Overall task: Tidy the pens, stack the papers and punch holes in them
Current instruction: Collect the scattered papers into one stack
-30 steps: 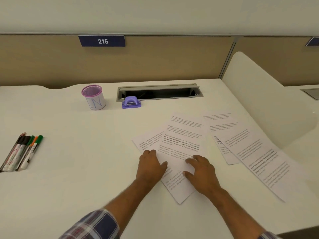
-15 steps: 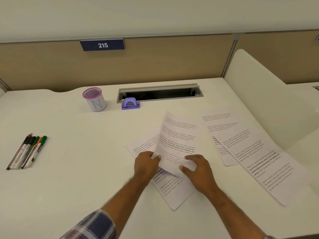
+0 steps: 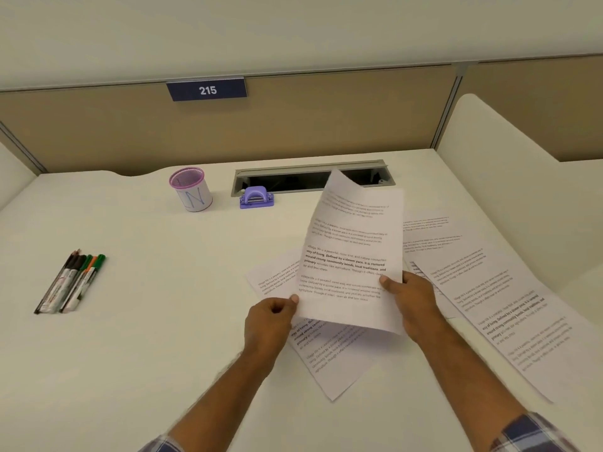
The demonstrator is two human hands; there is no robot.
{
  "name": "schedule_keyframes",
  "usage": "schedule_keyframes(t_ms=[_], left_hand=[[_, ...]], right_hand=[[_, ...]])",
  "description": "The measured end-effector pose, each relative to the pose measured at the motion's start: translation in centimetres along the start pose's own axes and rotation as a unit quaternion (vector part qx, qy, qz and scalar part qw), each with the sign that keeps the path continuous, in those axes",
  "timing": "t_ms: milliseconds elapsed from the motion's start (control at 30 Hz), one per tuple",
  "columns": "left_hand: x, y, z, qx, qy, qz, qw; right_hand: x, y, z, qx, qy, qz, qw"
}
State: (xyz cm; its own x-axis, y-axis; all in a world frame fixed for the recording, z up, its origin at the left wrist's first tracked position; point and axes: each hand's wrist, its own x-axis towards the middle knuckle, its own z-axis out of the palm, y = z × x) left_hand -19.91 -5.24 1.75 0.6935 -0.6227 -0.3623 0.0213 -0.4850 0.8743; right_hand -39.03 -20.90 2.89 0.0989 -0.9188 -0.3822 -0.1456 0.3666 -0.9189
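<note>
both hands hold one printed sheet [image 3: 354, 256] lifted off the table [image 3: 146, 337], its top curling back. the left hand [image 3: 269, 321] pinches the sheet's lower left edge between thumb and curled fingers. the right hand [image 3: 414, 305] grips the lower right edge, thumb on the printed face, fingers behind. under the raised sheet lie two more papers [image 3: 329, 357], overlapping at angles; further papers [image 3: 502, 308] are spread to the right. the pens [image 3: 73, 282] lie bunched at the far left, well apart from the pen cup [image 3: 192, 190] and the purple hole punch [image 3: 256, 198].
</note>
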Motion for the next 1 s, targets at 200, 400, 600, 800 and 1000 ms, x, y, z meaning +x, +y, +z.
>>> schedule_keyframes(t_ms=[200,400,600,800,1000], left_hand=[[0.2,-1.2,-2.3,0.4,0.041,0.04,0.915],[0.9,-0.3,-0.8,0.297,-0.056,-0.019,0.953],[1.2,0.0,0.9,0.145,-0.03,0.002,0.989],[2.0,-0.3,-0.3,0.025,-0.061,-0.051,0.997],[2.2,0.0,-0.6,-0.029,-0.143,-0.103,0.984]], right_hand=[[1.2,0.9,-1.5,-0.258,-0.002,-0.088,0.962],[0.5,2.4,-1.5,-0.367,-0.018,-0.099,0.925],[0.2,2.4,-1.6,-0.351,-0.042,-0.088,0.931],[-0.6,2.4,-2.4,-0.197,-0.051,-0.059,0.977],[-1.3,2.1,-1.8,-0.174,-0.095,-0.031,0.98]])
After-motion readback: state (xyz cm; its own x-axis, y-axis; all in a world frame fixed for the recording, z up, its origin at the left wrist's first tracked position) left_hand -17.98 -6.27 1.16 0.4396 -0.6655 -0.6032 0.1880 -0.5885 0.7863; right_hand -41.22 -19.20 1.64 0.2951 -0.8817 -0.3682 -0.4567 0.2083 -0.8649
